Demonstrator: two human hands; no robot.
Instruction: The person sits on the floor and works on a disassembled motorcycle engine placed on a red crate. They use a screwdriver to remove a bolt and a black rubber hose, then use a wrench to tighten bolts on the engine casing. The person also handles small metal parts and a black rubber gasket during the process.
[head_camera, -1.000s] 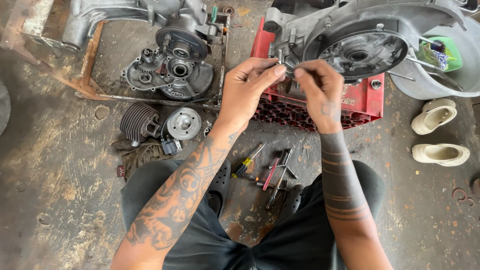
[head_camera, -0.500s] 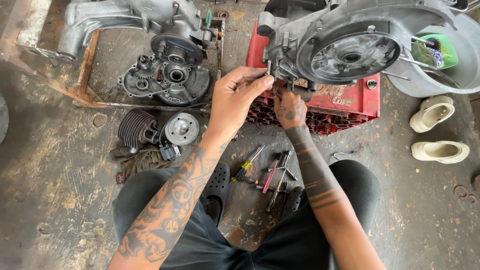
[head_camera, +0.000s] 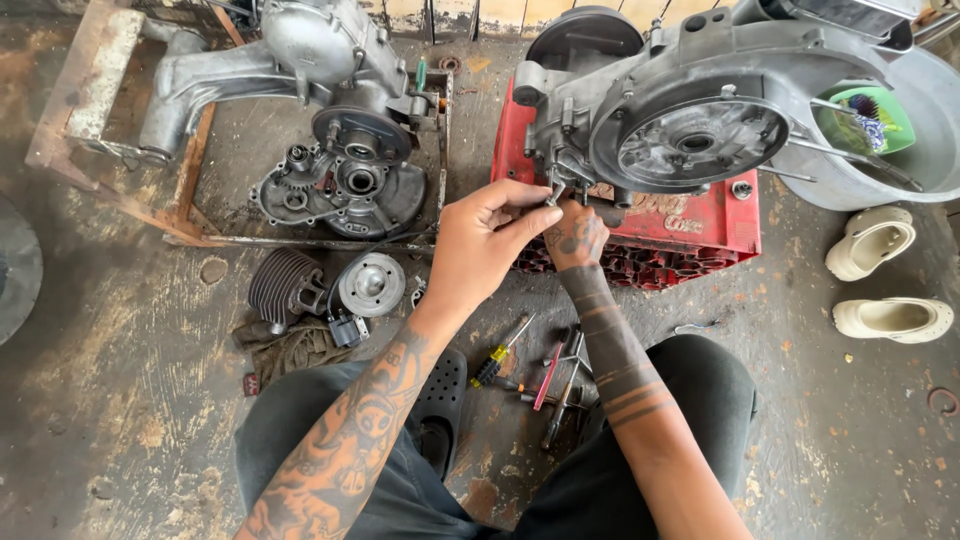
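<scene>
A grey engine case (head_camera: 700, 90) rests on a red plastic crate (head_camera: 720, 225) in front of me. My left hand (head_camera: 485, 245) reaches up to the case's lower left corner, thumb and fingers pinched on a small metal part (head_camera: 552, 190) there. My right hand (head_camera: 577, 238) is just right of it, curled into a fist under the case's edge and pressed against it. What its fingers hold is hidden. Both forearms are tattooed and my knees frame the floor below.
A second engine (head_camera: 320, 50) sits on a rusty frame (head_camera: 70, 110) at left, with a crankcase half (head_camera: 340, 190), a finned cylinder (head_camera: 280, 285) and a cylinder head (head_camera: 370, 285). Screwdrivers (head_camera: 500, 355) lie between my knees. Cream clogs (head_camera: 880, 245) and a metal basin (head_camera: 920, 150) are at right.
Both hands moved up and forward to the lower left corner of the engine case. My right hand turned under the case's edge, and the view shifted closer to the engine.
</scene>
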